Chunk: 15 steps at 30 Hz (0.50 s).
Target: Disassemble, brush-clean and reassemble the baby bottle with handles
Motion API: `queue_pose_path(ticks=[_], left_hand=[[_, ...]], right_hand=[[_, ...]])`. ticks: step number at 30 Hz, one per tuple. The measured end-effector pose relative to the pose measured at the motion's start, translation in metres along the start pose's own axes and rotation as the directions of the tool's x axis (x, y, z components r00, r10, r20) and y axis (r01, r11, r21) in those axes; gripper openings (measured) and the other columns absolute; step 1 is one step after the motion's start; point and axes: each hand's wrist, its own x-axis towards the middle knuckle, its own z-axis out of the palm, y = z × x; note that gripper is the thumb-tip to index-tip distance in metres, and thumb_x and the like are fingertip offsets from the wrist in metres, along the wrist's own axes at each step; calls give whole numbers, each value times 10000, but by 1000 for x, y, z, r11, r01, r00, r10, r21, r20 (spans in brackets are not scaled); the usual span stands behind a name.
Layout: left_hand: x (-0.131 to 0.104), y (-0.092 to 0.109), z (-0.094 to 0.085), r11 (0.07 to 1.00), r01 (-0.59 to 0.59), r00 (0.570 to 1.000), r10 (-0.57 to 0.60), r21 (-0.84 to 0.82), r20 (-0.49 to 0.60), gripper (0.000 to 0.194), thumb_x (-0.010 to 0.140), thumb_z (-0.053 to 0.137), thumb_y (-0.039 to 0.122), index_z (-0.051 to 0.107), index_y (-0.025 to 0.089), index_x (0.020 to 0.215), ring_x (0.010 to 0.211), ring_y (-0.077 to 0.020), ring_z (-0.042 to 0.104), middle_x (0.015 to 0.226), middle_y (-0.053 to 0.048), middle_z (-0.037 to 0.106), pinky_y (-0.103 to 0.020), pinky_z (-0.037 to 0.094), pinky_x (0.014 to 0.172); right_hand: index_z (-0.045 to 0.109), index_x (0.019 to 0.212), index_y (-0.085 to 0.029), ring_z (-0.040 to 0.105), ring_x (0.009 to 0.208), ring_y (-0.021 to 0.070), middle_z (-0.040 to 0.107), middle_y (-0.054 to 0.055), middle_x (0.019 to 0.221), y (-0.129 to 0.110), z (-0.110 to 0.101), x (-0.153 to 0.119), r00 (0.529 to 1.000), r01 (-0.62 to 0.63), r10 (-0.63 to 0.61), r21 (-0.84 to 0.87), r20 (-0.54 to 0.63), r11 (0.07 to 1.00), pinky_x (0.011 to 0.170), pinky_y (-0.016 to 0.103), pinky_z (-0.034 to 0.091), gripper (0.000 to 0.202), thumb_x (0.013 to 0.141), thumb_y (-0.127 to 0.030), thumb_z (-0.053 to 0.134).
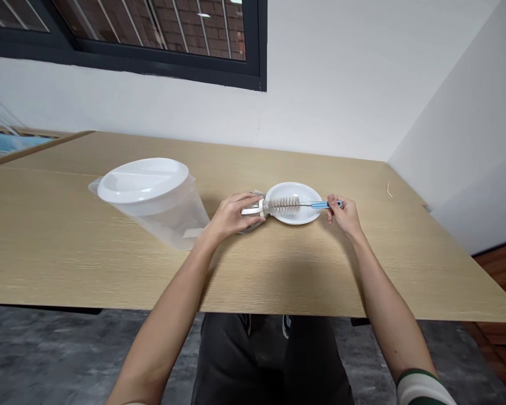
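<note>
Right now the right hand (341, 214) is pinching the far end of the brush's blue handle, fingers narrow. Brush (285, 206) is lying level across the view, long axis running hand to hand, bristles pointing left. Left hand (230, 216) is holding a small white piece (253, 211) between thumb and fingers, just off the bristle end and nearly in line with it; can't tell if the brush tip is entering it. Right hand is nearer the handle, left nearer the bristles. Bristles are sitting over the white bowl (295, 221) in view, contact unclear. A round-rimmed thing (253, 228) is showing under the left hand, mostly hidden. Plastic jug (168, 223) is standing left on the table (278, 270).
</note>
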Motion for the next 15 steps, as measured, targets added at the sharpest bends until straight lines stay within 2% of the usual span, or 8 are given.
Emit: queue_pose_path(ticks=[3,5,7,10,15], left_hand=[[0,2,-1,1000,24,1000,-24,6,7,475,835,793,463,733,227,1242,1087,-280,716,1217,-104,739,-405,564,974],[1,2,-1,999,41,999,-41,-2,7,477,834,791,469,735,220,1237,1081,-279,718,1215,-106,740,-407,566,972],[0,1,-1,998,55,998,-55,-14,2,481,830,792,475,737,214,1230,1081,-280,717,1210,-108,741,-409,566,970],[0,-2,-1,997,75,997,-75,-25,-4,480,827,792,481,738,222,1228,1095,-281,712,1214,-106,741,-415,562,979],[-1,-2,-1,997,79,997,-79,-22,-8,481,829,791,478,736,220,1232,1089,-277,713,1218,-102,738,-410,557,986]], right_hand=[[598,798,-205,494,430,86,569,-44,532,-3,4,0,999,23,-20,89,-29,996,445,224,407,517,794,-708,717],[613,951,-220,519,444,91,597,-56,603,-7,6,-1,999,34,-31,134,-30,990,433,226,426,518,738,-655,797],[614,1023,-232,535,455,89,618,-54,677,-9,8,-2,999,42,-39,156,-20,987,425,231,450,542,703,-603,844],[611,1010,-233,557,459,82,649,-42,754,-10,8,-2,1000,28,-26,180,-12,983,425,234,482,550,669,-576,875],[613,945,-207,576,436,91,683,-30,685,-3,7,2,999,-40,41,193,0,980,431,226,499,588,613,-600,898]])
